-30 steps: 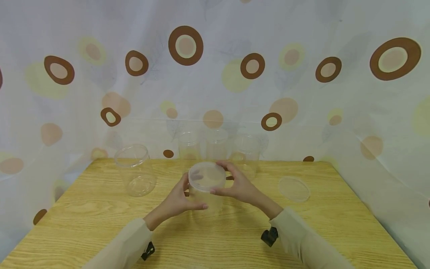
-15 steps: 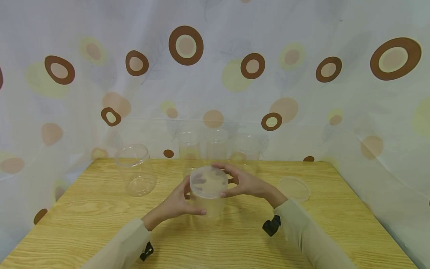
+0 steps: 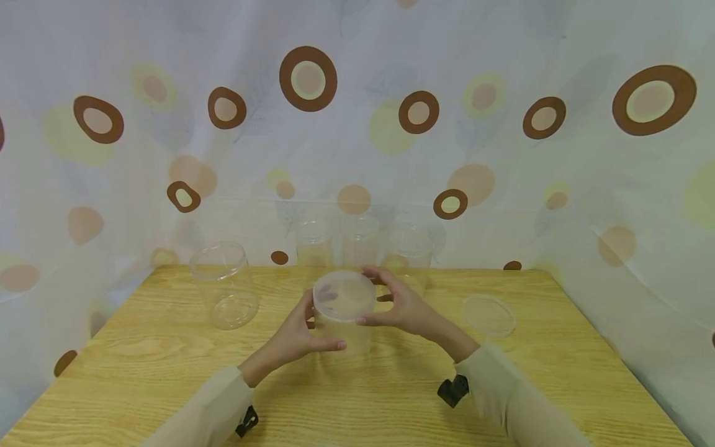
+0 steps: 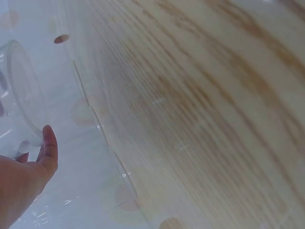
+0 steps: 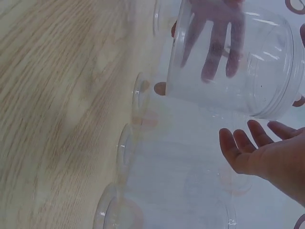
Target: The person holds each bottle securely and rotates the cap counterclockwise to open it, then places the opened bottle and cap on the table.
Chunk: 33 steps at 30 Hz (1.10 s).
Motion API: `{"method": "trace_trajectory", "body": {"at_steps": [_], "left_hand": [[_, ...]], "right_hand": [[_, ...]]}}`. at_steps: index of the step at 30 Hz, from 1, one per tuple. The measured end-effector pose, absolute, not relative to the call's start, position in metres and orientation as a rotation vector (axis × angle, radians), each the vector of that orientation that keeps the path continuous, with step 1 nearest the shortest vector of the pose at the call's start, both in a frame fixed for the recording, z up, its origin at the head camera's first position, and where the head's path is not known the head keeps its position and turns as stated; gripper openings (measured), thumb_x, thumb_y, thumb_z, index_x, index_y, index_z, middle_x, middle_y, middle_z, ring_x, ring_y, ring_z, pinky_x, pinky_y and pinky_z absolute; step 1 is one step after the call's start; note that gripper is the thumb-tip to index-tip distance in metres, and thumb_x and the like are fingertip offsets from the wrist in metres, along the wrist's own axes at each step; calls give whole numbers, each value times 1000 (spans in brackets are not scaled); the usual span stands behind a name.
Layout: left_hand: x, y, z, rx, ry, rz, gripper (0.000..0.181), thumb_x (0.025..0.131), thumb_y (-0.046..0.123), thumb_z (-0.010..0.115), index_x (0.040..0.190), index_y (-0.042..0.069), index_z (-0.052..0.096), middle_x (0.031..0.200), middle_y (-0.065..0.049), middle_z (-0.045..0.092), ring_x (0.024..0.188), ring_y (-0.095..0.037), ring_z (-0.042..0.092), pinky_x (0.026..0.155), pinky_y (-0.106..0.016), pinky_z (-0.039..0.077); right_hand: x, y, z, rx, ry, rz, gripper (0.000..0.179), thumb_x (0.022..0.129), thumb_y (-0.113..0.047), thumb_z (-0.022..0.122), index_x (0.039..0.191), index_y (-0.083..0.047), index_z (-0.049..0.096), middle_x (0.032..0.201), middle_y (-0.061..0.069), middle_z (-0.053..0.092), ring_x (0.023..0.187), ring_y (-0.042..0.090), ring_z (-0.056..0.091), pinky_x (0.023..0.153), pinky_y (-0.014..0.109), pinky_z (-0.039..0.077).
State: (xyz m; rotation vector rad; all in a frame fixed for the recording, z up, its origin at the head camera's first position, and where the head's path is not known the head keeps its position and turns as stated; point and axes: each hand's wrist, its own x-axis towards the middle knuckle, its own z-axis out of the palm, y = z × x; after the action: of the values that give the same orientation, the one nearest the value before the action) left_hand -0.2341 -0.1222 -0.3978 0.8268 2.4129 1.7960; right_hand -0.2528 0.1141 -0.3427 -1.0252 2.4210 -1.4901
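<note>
A clear plastic jar [image 3: 343,338] with a translucent white lid [image 3: 343,295] is held upright before me, above the wooden tabletop. My left hand [image 3: 290,335] grips its side, thumb across the front; in the right wrist view those fingers show through the jar wall [image 5: 195,88]. On the right, my right hand [image 3: 408,313] spans the lid's rim, thumb at the front and fingers at the back. The right wrist view has this right hand [image 5: 271,152] with bent fingers close beside the lidded end. In the left wrist view the left hand [image 4: 28,174] supports the jar [image 4: 28,90].
An uncovered clear jar [image 3: 223,282] stands at the left. Along the back are three more clear jars, left [image 3: 314,245], middle [image 3: 360,242] and right [image 3: 410,251]. A flat clear disc [image 3: 488,315] lies on the table at the right. Patterned cloth [image 3: 357,155] hangs behind.
The jar and both hands shifted slightly toward me and then back. My right thumb and fingers moved round the lid's rim and back, while the left hand keeps its grip.
</note>
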Motion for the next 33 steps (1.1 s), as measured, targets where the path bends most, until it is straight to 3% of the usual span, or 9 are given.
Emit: {"method": "trace_trajectory", "body": {"at_steps": [7,24,33], "left_hand": [[-233,-121,-398,829,2395,1796,94,69,18,81,141,21,20,140,-5,33,123,-34,41,93,-52,40],[-232,-127,-398,887,2316,1741,93,69,19,81,141,25,22,139,-3,37,127,-31,40,91,-50,41],[-232,-125,-398,876,2332,1797,94,68,16,81,141,25,22,137,-4,38,123,-29,43,92,-50,41]], "right_hand": [[-248,109,-347,-959,2475,-1524,80,74,-31,76,139,-14,32,136,6,41,120,24,40,95,50,38],[-268,123,-342,-1140,2094,-1451,73,82,-21,69,142,-19,28,143,4,31,129,28,34,98,49,36],[-259,120,-341,-1070,2221,-1537,74,79,-21,72,139,-21,30,143,3,33,130,25,31,100,50,33]]}}
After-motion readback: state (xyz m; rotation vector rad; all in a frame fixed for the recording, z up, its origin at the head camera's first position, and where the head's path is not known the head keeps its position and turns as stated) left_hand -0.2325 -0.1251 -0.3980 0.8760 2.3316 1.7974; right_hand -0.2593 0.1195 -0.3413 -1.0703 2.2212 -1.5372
